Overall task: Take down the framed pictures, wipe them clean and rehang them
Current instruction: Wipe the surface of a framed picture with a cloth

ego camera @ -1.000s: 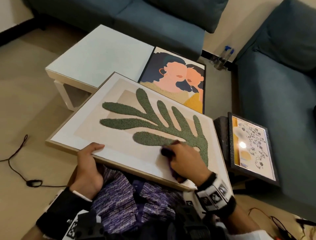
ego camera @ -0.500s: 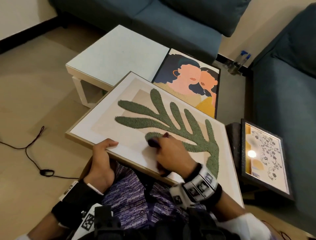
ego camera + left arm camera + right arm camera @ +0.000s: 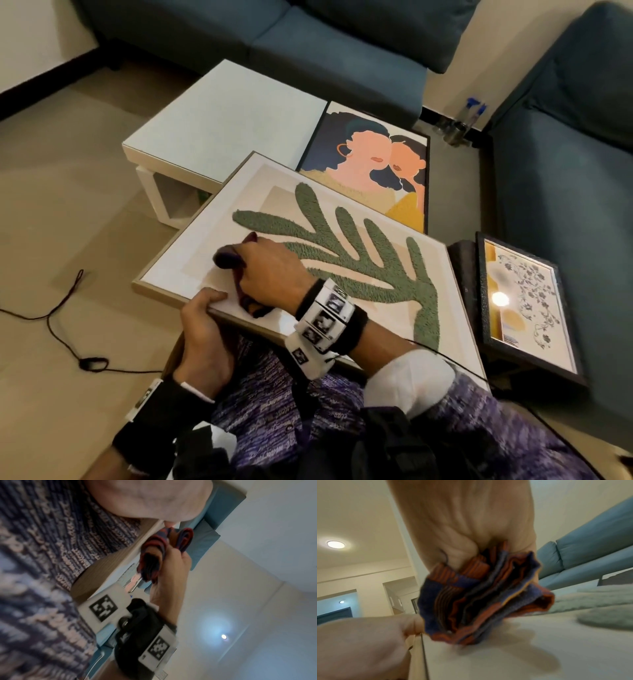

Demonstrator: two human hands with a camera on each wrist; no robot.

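Note:
A large light-wood framed picture point(image 3: 205, 219) with a green tufted leaf lies tilted across my lap. My left hand point(image 3: 202, 315) grips its near edge, thumb on the glass. My right hand point(image 3: 263, 274) holds a bunched dark purple and orange cloth point(image 3: 227, 258) and presses it on the glass near the leaf's left fronds. In the right wrist view the cloth point(image 3: 481, 596) sits crumpled under my fingers on the pale mat, with the left thumb point(image 3: 409, 623) beside it. The left wrist view shows the cloth point(image 3: 154, 555) and the frame edge point(image 3: 109, 566).
A portrait picture point(image 3: 373, 161) in a dark frame leans behind the leaf picture. A black-framed floral picture point(image 3: 524, 305) rests at my right by the blue sofa point(image 3: 565, 178). A white low table point(image 3: 219, 120) stands ahead. A dark cable point(image 3: 65, 308) lies on the floor, bottles point(image 3: 462, 123) in the corner.
My right hand has slid the cloth leftward across the glass, from the leaf's stem area toward its left fronds and near edge. The left hand keeps its grip on the frame.

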